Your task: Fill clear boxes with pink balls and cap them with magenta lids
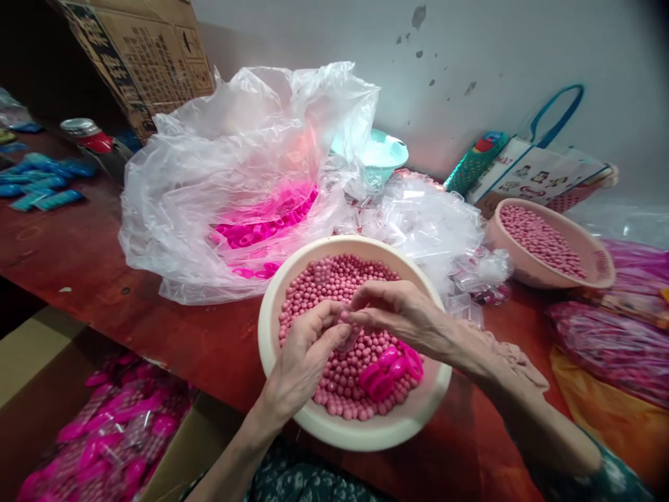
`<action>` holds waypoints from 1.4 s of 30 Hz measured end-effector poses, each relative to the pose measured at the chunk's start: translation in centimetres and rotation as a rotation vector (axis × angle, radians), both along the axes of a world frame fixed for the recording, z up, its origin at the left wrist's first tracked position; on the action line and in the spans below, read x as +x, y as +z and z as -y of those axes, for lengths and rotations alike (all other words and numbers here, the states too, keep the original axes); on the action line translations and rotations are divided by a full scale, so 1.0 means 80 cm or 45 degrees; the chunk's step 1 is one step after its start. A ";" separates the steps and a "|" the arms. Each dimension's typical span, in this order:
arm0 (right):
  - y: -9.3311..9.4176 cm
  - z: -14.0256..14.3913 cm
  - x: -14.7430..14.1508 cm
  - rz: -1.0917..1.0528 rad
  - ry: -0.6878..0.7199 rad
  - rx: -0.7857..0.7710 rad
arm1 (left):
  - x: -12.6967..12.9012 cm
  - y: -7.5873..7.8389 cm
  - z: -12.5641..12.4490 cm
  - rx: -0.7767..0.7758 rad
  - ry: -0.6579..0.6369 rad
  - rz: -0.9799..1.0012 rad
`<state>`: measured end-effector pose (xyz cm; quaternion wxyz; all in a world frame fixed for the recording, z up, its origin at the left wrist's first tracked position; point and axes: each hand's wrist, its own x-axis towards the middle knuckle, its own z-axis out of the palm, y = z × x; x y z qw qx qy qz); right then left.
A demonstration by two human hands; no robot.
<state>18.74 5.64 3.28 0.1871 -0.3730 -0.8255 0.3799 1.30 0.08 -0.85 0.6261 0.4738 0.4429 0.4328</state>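
Observation:
Over a cream basin (267, 328) full of round pink beads (350, 369), my two hands meet at the fingertips. My left hand (300, 359) is closed in a pinch, and what looks like a small clear plastic bag (349, 339) shows faintly at its fingers. My right hand (410, 314) comes in from the right, thumb and fingers pinched at the same spot; something small and pinkish is there, too small to name. Below the right hand, several bright pink plastic pieces (384, 369), some ring-shaped, lie on the beads.
Behind the basin, a large clear bag (172, 195) holds bright pink pieces. Clear little bags (423, 223) lie heaped beside it. At right stands a pink bowl (596, 268) of beads; at lower left, a carton (209, 432) of filled packets. A teal bowl (384, 157) is near the wall.

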 end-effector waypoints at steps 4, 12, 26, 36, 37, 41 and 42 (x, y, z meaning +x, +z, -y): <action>-0.017 0.027 0.044 0.440 -0.199 0.227 | 0.002 -0.003 0.009 -0.103 0.095 0.031; -0.052 0.074 0.064 0.514 -0.198 0.569 | -0.002 -0.002 0.011 -0.155 0.183 0.068; -0.046 0.036 0.041 -0.323 -0.533 -0.908 | -0.003 -0.007 0.011 -0.174 0.097 0.077; -0.045 0.041 0.015 -0.767 -0.585 -1.256 | -0.005 -0.007 0.011 -0.090 -0.014 0.058; -0.044 0.042 0.013 -0.751 -0.569 -1.238 | -0.005 -0.007 0.011 -0.093 -0.007 0.073; -0.050 0.041 0.009 -0.561 -0.503 -0.881 | -0.005 -0.008 0.011 -0.103 -0.003 0.107; -0.054 0.040 0.007 -0.461 -0.512 -0.638 | -0.005 -0.008 0.011 -0.103 -0.011 0.113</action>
